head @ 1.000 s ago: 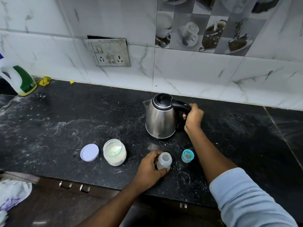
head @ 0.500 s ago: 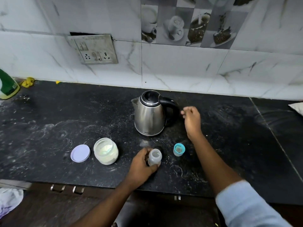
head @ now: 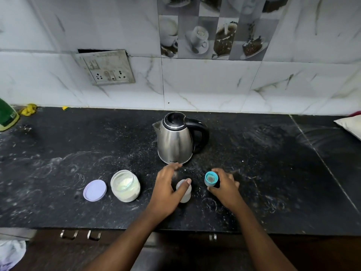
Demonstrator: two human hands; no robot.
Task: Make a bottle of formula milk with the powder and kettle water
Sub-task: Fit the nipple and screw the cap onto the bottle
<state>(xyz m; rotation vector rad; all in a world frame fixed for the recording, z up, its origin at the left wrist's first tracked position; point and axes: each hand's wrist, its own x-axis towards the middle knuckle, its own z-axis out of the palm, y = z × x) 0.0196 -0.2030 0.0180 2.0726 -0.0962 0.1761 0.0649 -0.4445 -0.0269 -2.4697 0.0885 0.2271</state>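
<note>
A small translucent feeding bottle (head: 184, 193) stands upright and uncapped on the black counter (head: 78, 157). My left hand (head: 168, 189) wraps around it, thumb across its mouth. To its right, my right hand (head: 224, 185) grips the teal bottle cap (head: 210, 178), its open side facing up. A steel kettle (head: 175, 140) with a black lid and handle stands just behind both hands, nobody touching it. The open jar of white formula powder (head: 125, 185) sits left of the bottle, its lilac lid (head: 95, 190) lying flat beside it.
A green-and-white bottle (head: 6, 115) stands at the far left by the tiled wall, near a yellow scrap (head: 29, 109). A socket plate (head: 107, 67) is on the wall. A pale cushion corner (head: 349, 125) shows at the right edge. Drawer handles (head: 81, 234) run below the counter edge.
My right hand let go of the kettle handle, came down toward me and closed on the teal cap. My left hand has stayed on the bottle.
</note>
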